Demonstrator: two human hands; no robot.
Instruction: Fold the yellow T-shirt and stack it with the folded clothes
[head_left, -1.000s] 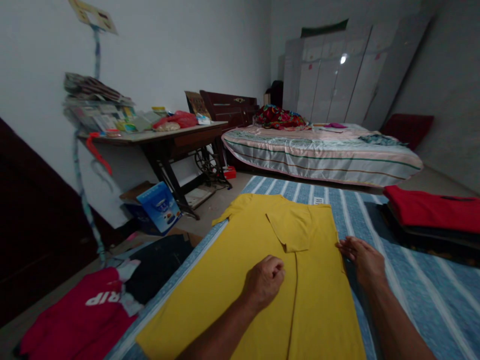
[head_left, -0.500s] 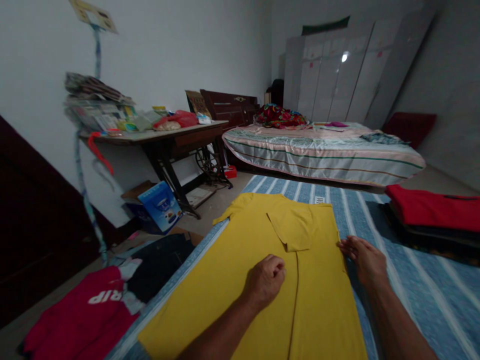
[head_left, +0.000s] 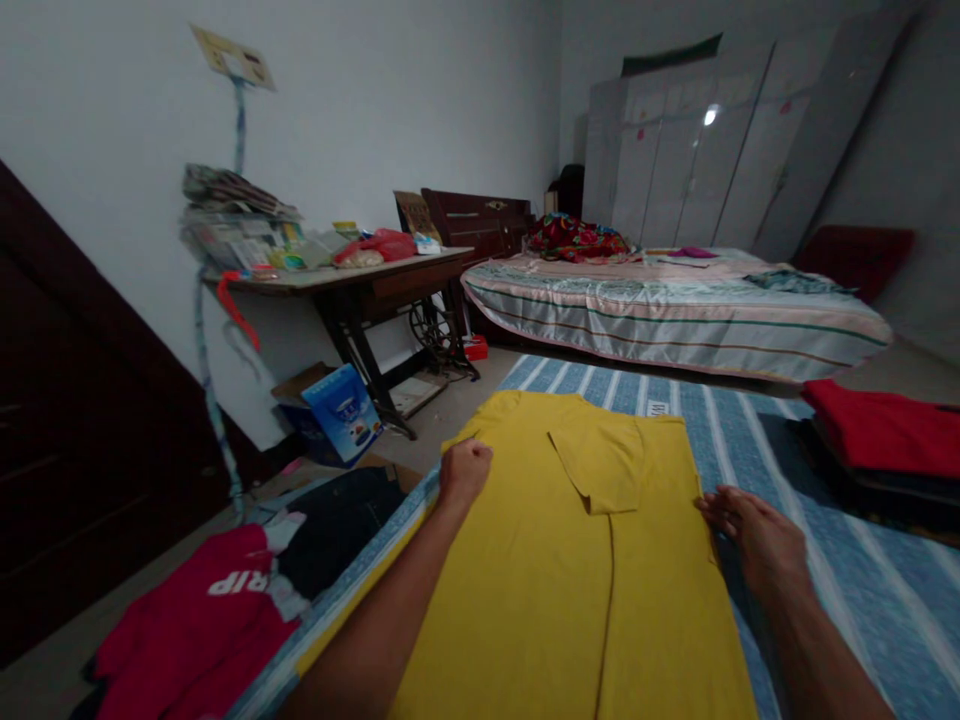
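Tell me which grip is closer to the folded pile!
Right. The right grip is at the right edge of the yellow shirt, left of the folded pile; the left grip is across the shirt, farther off.

The crimson garment (head_left: 195, 630) reads "RIP"; the blue box (head_left: 341, 412) (blurred) is illegible.

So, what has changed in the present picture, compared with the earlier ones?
The left hand moved from the middle of the yellow shirt outward to its left edge, beside the sleeve; whether it grips the cloth is unclear. The right hand stayed at the right edge, and the folded-over sleeve lies as before.
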